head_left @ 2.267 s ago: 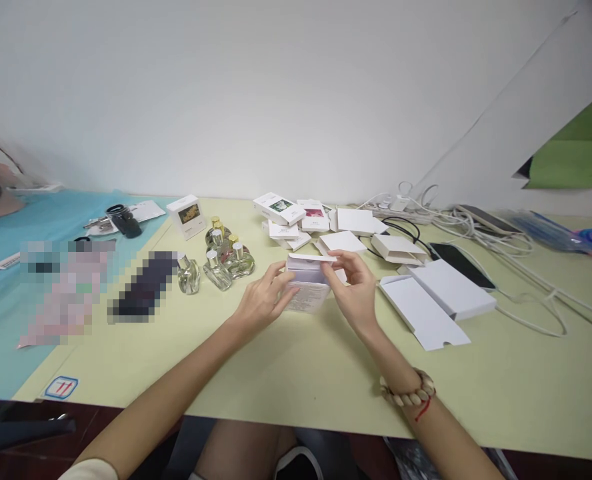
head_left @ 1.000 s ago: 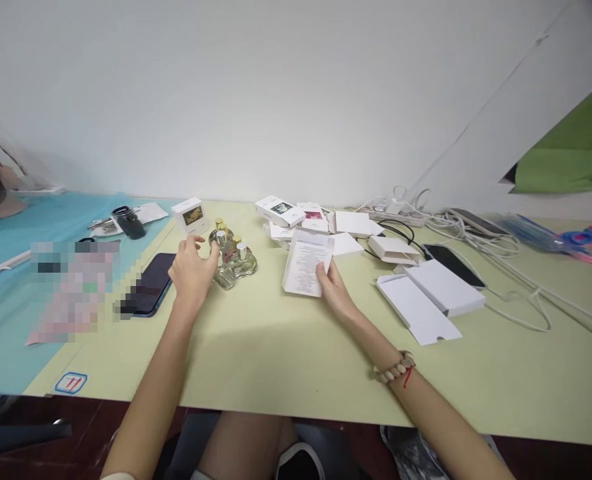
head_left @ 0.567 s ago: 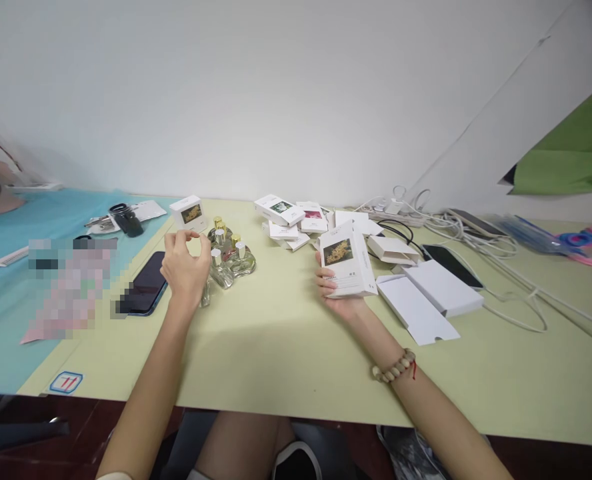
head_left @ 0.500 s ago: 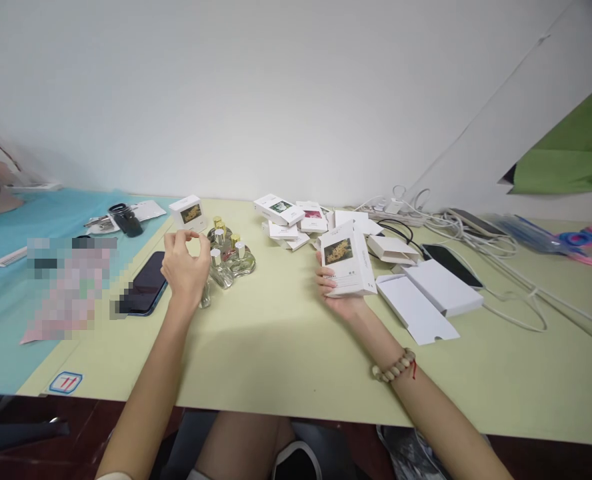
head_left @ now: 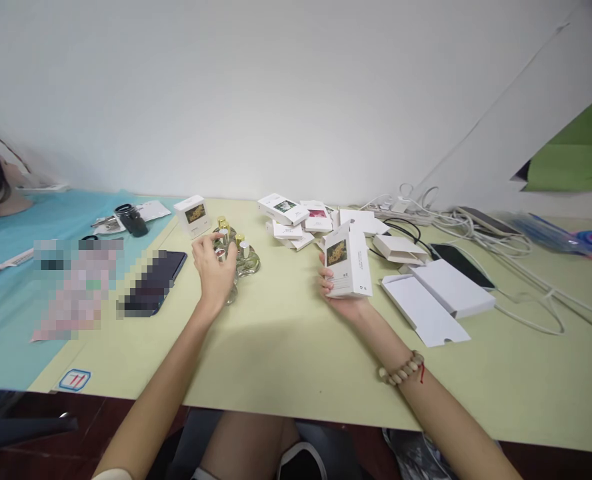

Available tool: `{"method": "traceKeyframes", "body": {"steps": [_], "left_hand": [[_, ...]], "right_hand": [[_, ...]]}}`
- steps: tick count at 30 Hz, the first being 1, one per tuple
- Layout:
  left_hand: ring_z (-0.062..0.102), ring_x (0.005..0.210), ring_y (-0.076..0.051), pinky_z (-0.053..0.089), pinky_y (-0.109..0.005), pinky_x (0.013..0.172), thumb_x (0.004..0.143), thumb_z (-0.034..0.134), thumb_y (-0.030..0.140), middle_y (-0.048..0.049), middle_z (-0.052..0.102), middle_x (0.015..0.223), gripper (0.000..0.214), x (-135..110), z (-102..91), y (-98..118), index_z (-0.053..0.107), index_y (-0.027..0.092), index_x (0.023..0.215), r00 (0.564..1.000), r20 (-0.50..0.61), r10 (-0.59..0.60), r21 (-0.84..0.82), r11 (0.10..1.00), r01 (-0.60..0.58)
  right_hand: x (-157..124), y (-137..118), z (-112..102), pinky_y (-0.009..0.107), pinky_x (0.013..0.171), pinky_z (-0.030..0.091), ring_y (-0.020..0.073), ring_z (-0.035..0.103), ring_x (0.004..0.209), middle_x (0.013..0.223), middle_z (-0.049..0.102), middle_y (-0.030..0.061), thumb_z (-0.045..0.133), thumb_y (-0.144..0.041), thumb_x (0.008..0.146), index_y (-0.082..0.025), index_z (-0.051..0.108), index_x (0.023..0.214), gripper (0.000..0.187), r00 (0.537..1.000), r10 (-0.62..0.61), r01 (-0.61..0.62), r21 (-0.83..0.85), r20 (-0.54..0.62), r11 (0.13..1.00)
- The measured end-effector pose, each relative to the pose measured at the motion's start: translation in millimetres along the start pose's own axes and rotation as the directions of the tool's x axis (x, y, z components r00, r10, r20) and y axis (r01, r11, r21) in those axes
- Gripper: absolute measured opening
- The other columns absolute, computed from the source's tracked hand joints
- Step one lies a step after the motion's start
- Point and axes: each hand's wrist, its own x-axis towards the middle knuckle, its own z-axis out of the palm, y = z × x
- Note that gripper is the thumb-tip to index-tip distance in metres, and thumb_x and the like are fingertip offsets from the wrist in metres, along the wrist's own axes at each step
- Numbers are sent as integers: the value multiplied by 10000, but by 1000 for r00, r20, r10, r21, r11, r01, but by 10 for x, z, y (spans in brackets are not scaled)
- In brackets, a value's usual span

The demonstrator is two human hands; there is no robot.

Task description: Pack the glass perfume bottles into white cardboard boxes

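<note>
Here the left hand [head_left: 215,270] sits over the far left part of the desk [head_left: 286,360], its grip curled around a small glass perfume bottle [head_left: 231,292] whose clear base shows just beside the palm. Whether the bottle is off the desk I cannot tell. It touches the cluster of other perfume bottles [head_left: 247,259], gold and silver capped, which stand just beyond the fingers.

The right hand [head_left: 342,299] is near the middle of the desk, well apart from the left. Its grip is pressed on a white perfume box [head_left: 347,263], thumb along the left side and palm under the lower end. The box stands nearly upright, tilted slightly, with a small picture of yellow flowers facing the camera. A beaded bracelet [head_left: 402,369] circles the right wrist.

A smaller white box [head_left: 192,216] with a picture stands near the far edge, just left of the bottles. A dark phone [head_left: 152,283] lies flat to the left, beside a teal cloth [head_left: 21,220] that covers the left end. Behind the held box a pile of white boxes [head_left: 296,215] lies by the far edge. To the right lie flat white cartons [head_left: 436,300], a black phone [head_left: 460,264] and loose white cables [head_left: 481,233].
</note>
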Motion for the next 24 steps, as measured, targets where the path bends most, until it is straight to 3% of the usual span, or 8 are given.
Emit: {"method": "traceKeyframes", "body": {"steps": [6, 9, 16, 21, 24], "left_hand": [[373, 1131, -215, 423, -320, 836, 755, 535, 244, -84, 413, 1140, 348, -131, 71, 68, 439, 221, 1089, 1000, 13, -11, -84, 996, 12], [362, 1164, -221, 364, -374, 929, 770, 512, 225, -104, 402, 1185, 405, -237, 128, 126, 370, 204, 1148, 999, -28, 28, -57, 998, -30], [245, 1278, -273, 227, -455, 1028, 703, 596, 266, -179, 278, 1296, 687, -431, 290, 128, 196, 161, 1253, 988, -4, 155, 54, 987, -154], [270, 1262, -260, 254, -440, 1012, 719, 589, 288, -178, 297, 1280, 680, -467, 341, 84, 185, 159, 1250, 984, -4, 176, 42, 984, -175], [284, 1250, -260, 278, -431, 986, 751, 562, 281, -185, 322, 1267, 613, -474, 369, 39, 222, 149, 1244, 982, 1, 189, 83, 978, -189]], "right_hand": [[20, 10, -5, 242, 400, 331, 100, 323, 455, 617, 427, -11, 376, -589, 765, -269, 638, 942, 451, 998, -54, 52, -114, -18, 992], [30, 15, -16, 248, 404, 330, 104, 329, 457, 621, 438, -8, 374, -611, 754, -264, 641, 927, 471, 998, -46, 41, -94, -43, 995], [15, 16, -27, 243, 416, 347, 110, 364, 463, 629, 465, -13, 402, -531, 765, -257, 614, 951, 394, 998, -53, 50, -78, -34, 996], [38, 51, -3, 250, 399, 381, 118, 420, 444, 605, 510, -13, 402, -491, 786, -239, 598, 984, 376, 988, -93, 74, -148, -120, 986], [107, 140, -9, 266, 432, 437, 147, 526, 502, 661, 598, -3, 415, -579, 776, -247, 584, 1008, 439, 931, -244, 162, -292, -270, 942]]}}
